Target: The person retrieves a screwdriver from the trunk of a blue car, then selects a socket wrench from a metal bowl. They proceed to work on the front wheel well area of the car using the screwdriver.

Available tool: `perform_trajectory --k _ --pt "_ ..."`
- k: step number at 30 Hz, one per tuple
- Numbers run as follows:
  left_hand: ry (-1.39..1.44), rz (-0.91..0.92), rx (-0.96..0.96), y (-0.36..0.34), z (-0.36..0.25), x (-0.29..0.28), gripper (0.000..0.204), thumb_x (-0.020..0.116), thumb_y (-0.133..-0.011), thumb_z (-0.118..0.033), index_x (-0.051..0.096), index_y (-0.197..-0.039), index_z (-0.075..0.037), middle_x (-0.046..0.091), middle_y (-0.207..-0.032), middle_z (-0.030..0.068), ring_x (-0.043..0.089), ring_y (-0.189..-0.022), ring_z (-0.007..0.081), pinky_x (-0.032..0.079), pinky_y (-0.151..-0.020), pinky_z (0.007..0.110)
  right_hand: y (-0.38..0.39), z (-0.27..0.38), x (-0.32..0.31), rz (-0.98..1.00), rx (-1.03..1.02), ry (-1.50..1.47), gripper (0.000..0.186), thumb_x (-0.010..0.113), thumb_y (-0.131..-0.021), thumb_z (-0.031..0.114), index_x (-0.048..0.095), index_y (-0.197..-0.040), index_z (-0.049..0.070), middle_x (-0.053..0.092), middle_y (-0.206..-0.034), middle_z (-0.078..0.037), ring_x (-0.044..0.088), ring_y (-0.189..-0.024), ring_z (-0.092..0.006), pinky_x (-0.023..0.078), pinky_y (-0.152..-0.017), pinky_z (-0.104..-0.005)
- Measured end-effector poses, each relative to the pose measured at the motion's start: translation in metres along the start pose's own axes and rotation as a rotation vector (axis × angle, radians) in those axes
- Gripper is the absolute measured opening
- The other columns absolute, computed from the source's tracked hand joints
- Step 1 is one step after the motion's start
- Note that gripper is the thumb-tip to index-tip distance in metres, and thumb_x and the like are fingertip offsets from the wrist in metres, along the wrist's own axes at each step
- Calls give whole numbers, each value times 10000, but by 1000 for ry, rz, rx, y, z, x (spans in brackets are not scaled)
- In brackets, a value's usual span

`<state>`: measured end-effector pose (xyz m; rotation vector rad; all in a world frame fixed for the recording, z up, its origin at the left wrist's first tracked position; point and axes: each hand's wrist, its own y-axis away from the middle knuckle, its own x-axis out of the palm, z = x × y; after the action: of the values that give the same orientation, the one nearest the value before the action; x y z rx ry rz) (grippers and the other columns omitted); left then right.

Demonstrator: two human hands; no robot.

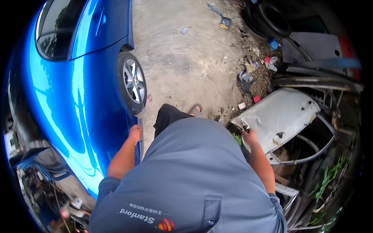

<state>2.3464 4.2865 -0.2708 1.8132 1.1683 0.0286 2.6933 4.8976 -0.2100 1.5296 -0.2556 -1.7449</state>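
My left hand (135,133) hangs beside the blue car (93,101), close to its lower side and just behind the wheel (134,80). Its fingers are curled in, and whatever they may hold is hidden. In my right hand (250,137) is a short black object (245,128), its end sticking out past the closed fingers; its kind does not show. That hand is in front of a detached white car door (283,116), and I cannot tell whether they touch.
Concrete ground (178,58) runs ahead between the car and a heap of scrap. Black tyres (272,19) and car panels (311,46) lie at the far right. Litter (246,79) is strewn along the edge. My sandalled foot (197,110) shows ahead. Clutter (42,194) lies behind at left.
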Motion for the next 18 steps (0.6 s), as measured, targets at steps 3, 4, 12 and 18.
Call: perform_trajectory --k 3,4,12,18 --pt "35 23 58 12 -42 47 271 598 -852 -190 664 -1039 -5 668 -801 151 636 -688 237 499 -638 347 -39 29 -39 69 51 -33 276 639 -845 236 602 -928 -25 628 -735 -109 609 -588 -187 473 -513 -353" --pt "-10 62 77 12 -55 61 290 596 -852 -193 663 -1065 -7 675 -815 153 647 -708 239 508 -659 348 -48 35 -47 71 15 17 287 639 -844 245 602 -931 -26 631 -737 -113 613 -596 -196 479 -525 -360" --pt "-136 97 72 7 -105 71 297 570 -872 -211 652 -1080 -15 670 -916 182 645 -793 252 515 -733 351 -79 193 -76 279 -167 255 415 641 -859 352 601 -1080 3 663 -1001 -244 620 -991 -407 481 -837 -456" --pt "-177 85 -259 -75 -98 45 210 530 -836 -179 664 -845 -18 673 -968 191 628 -921 379 511 -785 436 -146 252 -101 317 -286 235 409 651 -845 330 597 -1060 -13 655 -998 -265 618 -977 -427 482 -829 -466"
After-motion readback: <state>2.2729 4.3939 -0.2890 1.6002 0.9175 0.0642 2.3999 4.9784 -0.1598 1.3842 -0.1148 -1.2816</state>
